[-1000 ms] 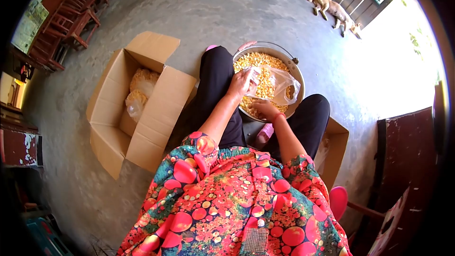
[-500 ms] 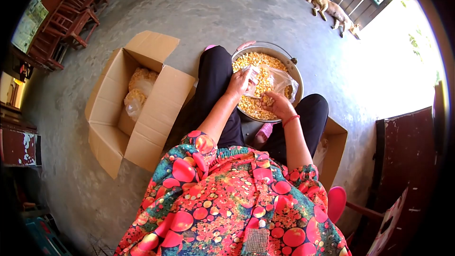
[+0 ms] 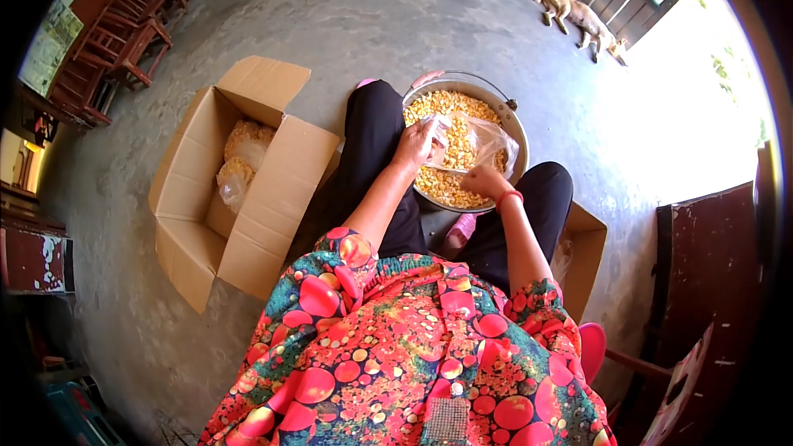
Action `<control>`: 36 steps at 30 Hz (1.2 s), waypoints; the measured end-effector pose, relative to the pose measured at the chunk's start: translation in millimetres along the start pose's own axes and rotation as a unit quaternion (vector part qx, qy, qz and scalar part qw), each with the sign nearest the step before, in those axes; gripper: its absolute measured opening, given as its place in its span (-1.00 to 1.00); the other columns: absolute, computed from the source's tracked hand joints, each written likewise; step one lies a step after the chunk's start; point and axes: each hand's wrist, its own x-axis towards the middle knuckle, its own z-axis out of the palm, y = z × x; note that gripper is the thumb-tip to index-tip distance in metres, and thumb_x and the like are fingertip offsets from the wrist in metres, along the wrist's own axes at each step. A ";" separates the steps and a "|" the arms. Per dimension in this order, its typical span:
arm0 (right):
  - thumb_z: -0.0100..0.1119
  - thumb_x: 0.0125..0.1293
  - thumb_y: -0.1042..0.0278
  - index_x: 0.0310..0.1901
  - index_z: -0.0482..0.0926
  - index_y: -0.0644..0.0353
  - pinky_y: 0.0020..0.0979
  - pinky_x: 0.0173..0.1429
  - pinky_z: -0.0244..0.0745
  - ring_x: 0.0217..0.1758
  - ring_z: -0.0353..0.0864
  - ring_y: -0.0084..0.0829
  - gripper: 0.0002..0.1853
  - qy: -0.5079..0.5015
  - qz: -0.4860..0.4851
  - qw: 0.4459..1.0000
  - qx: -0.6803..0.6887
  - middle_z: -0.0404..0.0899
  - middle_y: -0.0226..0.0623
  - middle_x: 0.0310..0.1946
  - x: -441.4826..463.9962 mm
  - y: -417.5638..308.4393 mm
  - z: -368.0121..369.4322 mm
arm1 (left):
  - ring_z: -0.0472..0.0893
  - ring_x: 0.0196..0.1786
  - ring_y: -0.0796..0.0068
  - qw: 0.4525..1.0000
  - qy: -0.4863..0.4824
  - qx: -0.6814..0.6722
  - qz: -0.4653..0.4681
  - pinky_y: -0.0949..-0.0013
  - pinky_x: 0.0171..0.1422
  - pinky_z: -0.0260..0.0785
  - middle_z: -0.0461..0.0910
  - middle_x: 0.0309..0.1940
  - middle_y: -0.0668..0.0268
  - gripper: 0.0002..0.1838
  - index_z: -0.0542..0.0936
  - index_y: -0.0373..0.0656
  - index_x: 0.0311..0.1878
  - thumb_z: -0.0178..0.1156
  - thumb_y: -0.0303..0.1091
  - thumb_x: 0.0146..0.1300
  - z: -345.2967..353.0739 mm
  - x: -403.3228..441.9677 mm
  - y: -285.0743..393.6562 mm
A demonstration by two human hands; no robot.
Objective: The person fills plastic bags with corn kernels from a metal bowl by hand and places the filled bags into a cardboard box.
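Between my knees stands a metal pot (image 3: 519, 134) with a wire handle, filled with yellow corn kernels (image 3: 446, 103). My left hand (image 3: 415, 146) is closed on the gathered edge of a clear plastic bag (image 3: 494, 142), which lies spread over the kernels. Some kernels show through the bag. At the near side of the pot, my right hand (image 3: 487, 182) is curled palm down, low over the kernels. Its fingertips are hidden, so I cannot see what it holds.
An open cardboard box (image 3: 277, 206) on the left holds filled clear bags (image 3: 237, 172). Another cardboard box (image 3: 588, 252) stands by my right knee. A dog (image 3: 582, 21) lies on the floor at the far right. Wooden chairs (image 3: 124, 41) line the left wall.
My right hand has turned palm down and dropped slightly towards the near side of the pot, its fingers closing. My left hand stays in place on the bag.
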 end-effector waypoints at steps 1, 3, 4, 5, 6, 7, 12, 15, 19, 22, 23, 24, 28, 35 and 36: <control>0.02 -0.06 0.21 -0.37 0.54 0.25 -0.39 -0.36 0.44 -0.44 0.54 -0.38 -0.71 0.010 0.008 0.998 -0.057 0.55 -0.19 -0.45 8.2 20.4 17.1 | 0.13 -0.82 0.79 1.000 0.001 0.001 0.004 0.66 -0.79 -0.08 0.44 -0.68 0.40 -0.70 0.49 -0.18 -0.33 -0.10 -0.15 0.23 0.6 -0.7 0.5; -0.03 -0.08 0.26 -0.28 0.53 0.22 -0.26 -0.15 0.41 -0.23 0.52 -0.17 -0.67 0.057 0.074 0.989 -0.118 0.51 -0.07 -0.29 -0.2 28.8 31.5 | 0.12 -0.82 0.79 1.000 0.001 0.000 0.007 0.66 -0.79 -0.08 0.43 -0.68 0.40 -0.70 0.50 -0.18 -0.33 -0.10 -0.15 0.23 0.3 -0.5 0.5; -0.03 -0.08 0.26 -0.28 0.53 0.22 -0.26 -0.15 0.41 -0.23 0.52 -0.17 -0.67 0.056 0.074 0.989 -0.117 0.51 -0.07 -0.29 4.8 29.6 36.6 | 0.12 -0.82 0.79 1.000 -0.002 -0.001 0.008 0.66 -0.78 -0.07 0.43 -0.69 0.40 -0.70 0.50 -0.18 -0.34 -0.10 -0.16 0.23 0.1 -0.6 0.2; -0.03 -0.06 0.28 -0.26 0.53 0.24 -0.25 -0.11 0.40 -0.19 0.50 -0.14 -0.67 0.035 0.070 0.989 -0.126 0.49 -0.02 -0.26 9.3 24.3 38.4 | 0.12 -0.82 0.79 1.000 -0.002 0.000 0.007 0.66 -0.78 -0.07 0.43 -0.69 0.40 -0.70 0.50 -0.18 -0.34 -0.10 -0.16 0.23 0.4 -0.3 0.2; -0.02 -0.04 0.30 -0.24 0.52 0.26 -0.24 -0.08 0.39 -0.14 0.48 -0.12 -0.67 0.013 0.068 0.989 -0.133 0.48 0.03 -0.23 12.3 19.2 41.4 | 0.12 -0.82 0.79 1.000 0.007 0.004 0.003 0.66 -0.79 -0.08 0.43 -0.69 0.40 -0.70 0.50 -0.19 -0.34 -0.10 -0.17 0.23 1.2 -0.6 -0.1; 0.00 -0.06 0.28 -0.25 0.53 0.26 -0.26 -0.05 0.37 -0.13 0.48 -0.13 -0.67 -0.008 0.095 0.986 -0.137 0.48 0.02 -0.24 16.0 13.5 44.4 | 0.12 -0.82 0.79 1.000 0.014 0.009 0.000 0.66 -0.79 -0.08 0.43 -0.69 0.40 -0.71 0.50 -0.19 -0.35 -0.10 -0.17 0.23 1.8 -0.2 0.1; -0.01 -0.08 0.22 -0.27 0.53 0.24 -0.30 -0.03 0.35 -0.13 0.48 -0.16 -0.65 -0.027 0.050 0.996 -0.069 0.49 -0.02 -0.25 14.9 -20.2 50.8 | 0.12 -0.83 0.79 1.000 0.017 0.023 0.000 0.65 -0.79 -0.09 0.42 -0.70 0.39 -0.70 0.50 -0.20 -0.35 -0.10 -0.18 0.23 2.2 -2.8 3.7; -0.02 -0.06 0.18 -0.32 0.55 0.22 -0.31 -0.08 0.37 -0.22 0.51 -0.17 -0.67 0.027 -0.002 0.998 -0.061 0.52 -0.05 -0.32 25.1 -20.6 65.4 | 0.12 -0.83 0.79 1.000 0.013 0.012 0.009 0.65 -0.79 -0.09 0.42 -0.71 0.39 -0.70 0.50 -0.21 -0.34 -0.09 -0.17 0.23 2.3 -2.9 2.4; 0.06 -0.03 0.19 -0.35 0.53 0.26 -0.37 -0.28 0.47 -0.46 0.53 -0.32 -0.70 0.002 0.020 0.987 0.159 0.54 -0.16 -0.45 30.4 7.8 64.8 | 0.13 -0.82 0.79 1.000 0.014 0.013 0.012 0.65 -0.79 -0.08 0.42 -0.69 0.39 -0.70 0.49 -0.22 -0.31 -0.08 -0.18 0.22 -0.3 0.2 -0.7; 0.03 0.07 0.25 -0.30 0.48 0.27 -0.43 -0.39 0.50 -0.50 0.52 -0.41 -0.74 -0.066 0.118 0.840 0.526 0.50 -0.28 -0.49 4.0 -8.2 37.6 | 0.13 -0.82 0.78 1.000 0.005 0.002 0.016 0.65 -0.79 -0.07 0.42 -0.68 0.40 -0.71 0.49 -0.22 -0.30 -0.08 -0.18 0.22 1.3 -1.9 1.5; -0.03 0.15 0.27 -0.28 0.43 0.25 -0.46 -0.42 0.52 -0.50 0.51 -0.46 -0.78 -0.083 0.120 0.795 0.589 0.45 -0.36 -0.49 -8.0 -17.2 24.8 | 0.13 -0.82 0.78 1.000 0.006 0.001 0.016 0.65 -0.79 -0.07 0.42 -0.68 0.40 -0.71 0.49 -0.22 -0.30 -0.08 -0.18 0.22 0.9 -1.4 0.5; -0.03 0.15 0.27 -0.28 0.43 0.25 -0.46 -0.42 0.52 -0.50 0.51 -0.46 -0.78 -0.084 0.120 0.795 0.589 0.45 -0.36 -0.49 -9.7 -16.4 24.5 | 0.14 -0.82 0.78 1.000 0.008 0.006 0.020 0.65 -0.79 -0.07 0.41 -0.68 0.40 -0.71 0.49 -0.22 -0.30 -0.08 -0.18 0.22 0.7 -0.7 -0.3; -0.04 0.17 0.27 -0.34 0.43 0.23 -0.47 -0.39 0.51 -0.51 0.50 -0.48 -0.81 -0.102 0.096 0.758 0.637 0.47 -0.34 -0.48 -16.9 -11.9 17.7 | 0.15 -0.81 0.78 1.000 0.005 0.009 0.011 0.65 -0.78 -0.06 0.41 -0.69 0.41 -0.70 0.49 -0.20 -0.30 -0.09 -0.16 0.22 -0.3 -0.6 -0.5; -0.06 0.17 0.28 -0.31 0.43 0.26 -0.47 -0.34 0.49 -0.37 0.51 -0.39 -0.79 -0.007 -0.040 0.803 0.595 0.49 -0.32 -0.41 7.3 0.7 -14.2 | 0.18 -0.81 0.76 1.000 0.004 0.006 0.005 0.64 -0.76 0.01 0.36 -0.71 0.44 -0.72 0.49 -0.19 -0.26 -0.07 -0.17 0.22 -2.2 0.7 -1.8; -0.05 0.16 0.28 -0.30 0.43 0.27 -0.46 -0.34 0.48 -0.35 0.51 -0.38 -0.78 0.020 -0.078 0.825 0.559 0.49 -0.31 -0.40 9.5 -0.7 -20.6 | 0.18 -0.81 0.76 1.000 0.001 0.012 -0.002 0.65 -0.76 0.00 0.37 -0.71 0.44 -0.72 0.49 -0.18 -0.24 -0.07 -0.17 0.22 -3.2 1.1 -2.0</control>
